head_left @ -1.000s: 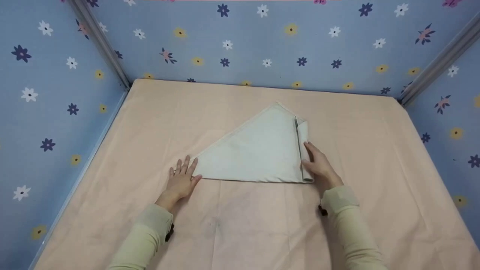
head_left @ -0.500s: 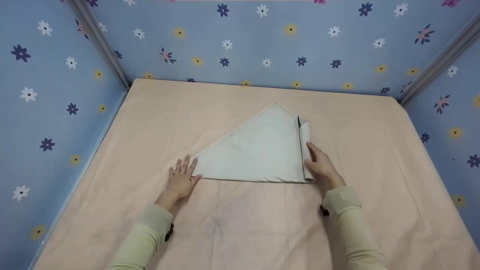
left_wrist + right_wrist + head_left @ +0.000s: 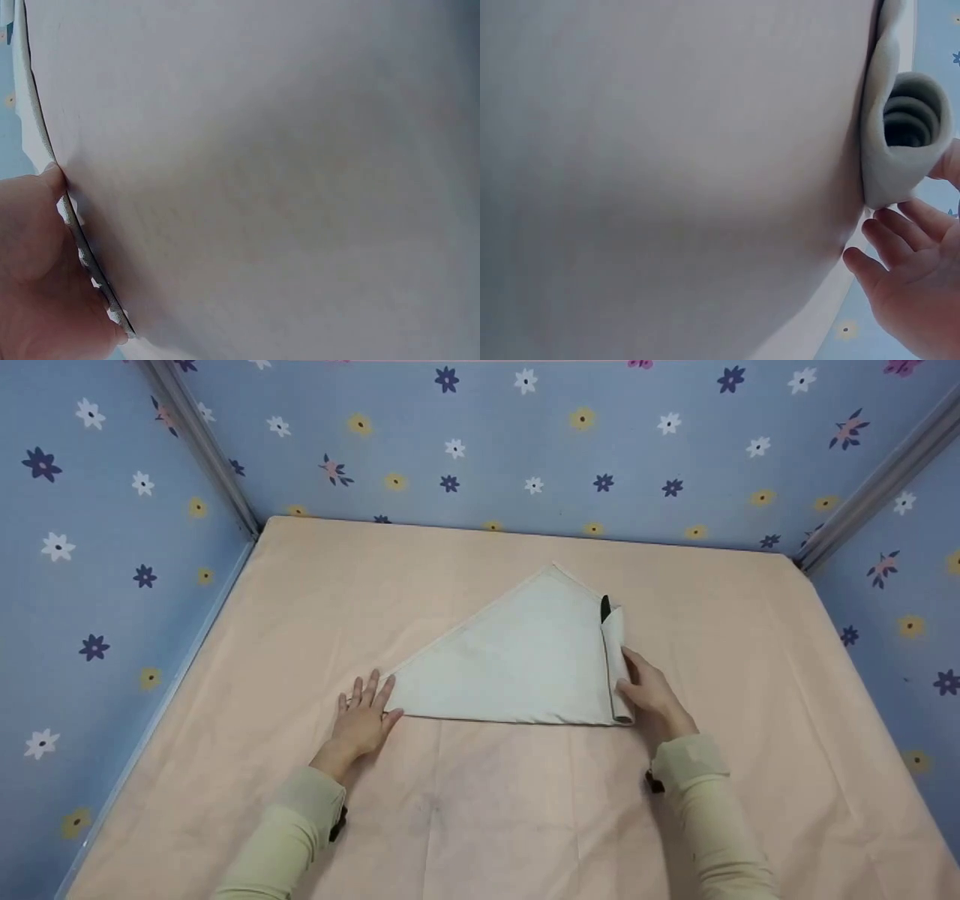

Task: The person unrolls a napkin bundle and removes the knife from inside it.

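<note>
A pale grey-green cloth (image 3: 502, 660), folded into a pointed shape, lies flat on the table. Its right end is wound into a roll (image 3: 613, 667), whose coiled layers show at the near end in the right wrist view. A narrow black piece (image 3: 605, 608) with a rounded end sticks out at the roll's far end; its kind is hidden. My right hand (image 3: 651, 694) holds the roll from its right side, thumb over the top. Fingers spread, my left hand (image 3: 365, 724) presses the cloth's left corner against the table.
A peach cover (image 3: 495, 810) with light creases spreads over the table. Blue flowered panels (image 3: 510, 450) stand at the back and both sides, with grey metal posts (image 3: 202, 442) at the corners.
My right hand and the roll have shifted slightly to the right, and more of the black piece shows at the roll's far end. The left hand has stayed in place.
</note>
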Tool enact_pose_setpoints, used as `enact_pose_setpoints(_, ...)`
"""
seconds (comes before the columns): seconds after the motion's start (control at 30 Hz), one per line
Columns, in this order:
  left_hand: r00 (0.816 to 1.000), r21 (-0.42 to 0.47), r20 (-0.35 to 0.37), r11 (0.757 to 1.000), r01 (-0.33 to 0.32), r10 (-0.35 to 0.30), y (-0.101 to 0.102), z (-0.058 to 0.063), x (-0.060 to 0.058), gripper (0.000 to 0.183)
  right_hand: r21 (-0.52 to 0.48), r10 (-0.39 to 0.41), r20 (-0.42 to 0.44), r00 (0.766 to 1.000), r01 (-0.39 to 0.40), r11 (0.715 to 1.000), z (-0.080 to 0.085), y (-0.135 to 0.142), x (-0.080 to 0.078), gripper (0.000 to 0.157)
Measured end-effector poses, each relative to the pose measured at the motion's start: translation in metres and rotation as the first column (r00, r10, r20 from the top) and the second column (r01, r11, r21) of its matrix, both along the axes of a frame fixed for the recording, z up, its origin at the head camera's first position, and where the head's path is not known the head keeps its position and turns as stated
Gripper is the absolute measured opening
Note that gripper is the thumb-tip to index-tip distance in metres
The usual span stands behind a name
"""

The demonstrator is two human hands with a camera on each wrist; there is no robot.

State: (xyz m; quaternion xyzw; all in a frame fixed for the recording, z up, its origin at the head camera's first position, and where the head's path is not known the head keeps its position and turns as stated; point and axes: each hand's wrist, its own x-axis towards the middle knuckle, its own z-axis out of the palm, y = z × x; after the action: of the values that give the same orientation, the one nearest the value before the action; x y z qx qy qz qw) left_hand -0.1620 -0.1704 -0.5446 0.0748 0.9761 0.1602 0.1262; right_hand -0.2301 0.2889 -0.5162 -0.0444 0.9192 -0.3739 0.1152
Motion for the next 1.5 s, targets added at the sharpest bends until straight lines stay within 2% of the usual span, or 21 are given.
enact_pose_setpoints(0.53, 1.000, 0.007, -0.003, 1.000, 0.000, 0.000, 0.000, 0.003, 0.001, 0.062, 0.046, -0.014, 0.015, 1.000, 0.013, 0.999, 0.002, 0.004, 0.002, 0.062)
enact_pose_setpoints(0.8, 1.000, 0.008, -0.003, 1.000, -0.007, 0.007, 0.000, 0.002, 0.001, 0.062, 0.003, -0.034, 0.014, 0.999, 0.034, 0.999, 0.007, -0.004, -0.001, 0.062)
enact_pose_setpoints(1.23, 1.000, 0.017, -0.018, 1.000, -0.004, 0.004, 0.001, 0.003, 0.002, 0.062, -0.016, -0.006, -0.104, 0.995, 0.005, 1.000, 0.012, -0.016, -0.009, 0.054)
enact_pose_setpoints(1.5, 1.000, 0.014, -0.020, 1.000, 0.013, -0.012, 0.000, 0.002, 0.002, 0.062, 0.063, 0.026, -0.138, 0.990, -0.017, 0.998, 0.006, -0.022, -0.019, 0.057)
